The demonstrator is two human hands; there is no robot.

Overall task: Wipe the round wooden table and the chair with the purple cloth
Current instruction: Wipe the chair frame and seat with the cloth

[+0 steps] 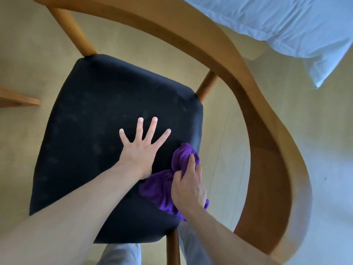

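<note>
Purple cloth: lying bunched on the near right corner of the chair's black seat, partly hanging past the seat's edge; looking soft, light and limp, likely folding and dragging rather than sliding stiffly.
Right hand: gripping the cloth, fingers curling round a gathered wad of it and pressing it down onto the seat.
Left hand: lying flat on the seat just beside the cloth, fingers straight and spread, holding nothing, seemingly steadying the chair.
Chair: standing on the pale floor, curved wooden back rail sweeping round the right side; judging it rigid and fairly light, so likely shifting under a hard wipe unless braced.
Seat surface: showing faint pale smudges; looking padded and fabric-covered, probably grabbing at the cloth more than bare wood.
Best hold: bunching the cloth in the palm, keeping a broad flat part underneath for contact.
Rail and legs: being hard and smooth, probably suiting a wrap-around grip with the cloth.
Round wooden counter: not appearing in view.
White bedding: showing at upper right, beyond the rail.
</note>
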